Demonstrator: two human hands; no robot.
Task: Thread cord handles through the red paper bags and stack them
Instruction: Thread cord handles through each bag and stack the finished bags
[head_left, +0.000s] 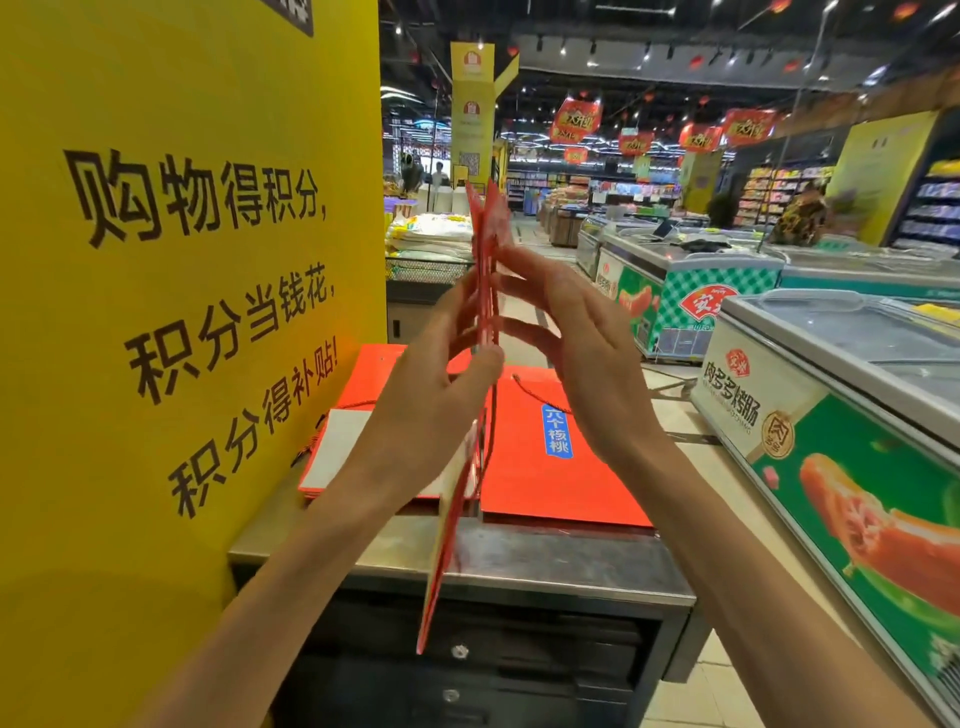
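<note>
steel counter (519, 558) | on it: 2 stacks red paper bags (550, 483), flat, side by side

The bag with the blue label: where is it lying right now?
In the head view, the bag with the blue label lies flat on the metal counter, right of the other red stack, partly behind the right hand.

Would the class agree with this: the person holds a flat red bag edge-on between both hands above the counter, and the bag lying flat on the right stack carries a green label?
Not quite. The head view shows the label on the right stack is blue, not green. The rest stands: the left hand and right hand hold the flat red bag edge-on above the counter.
</note>
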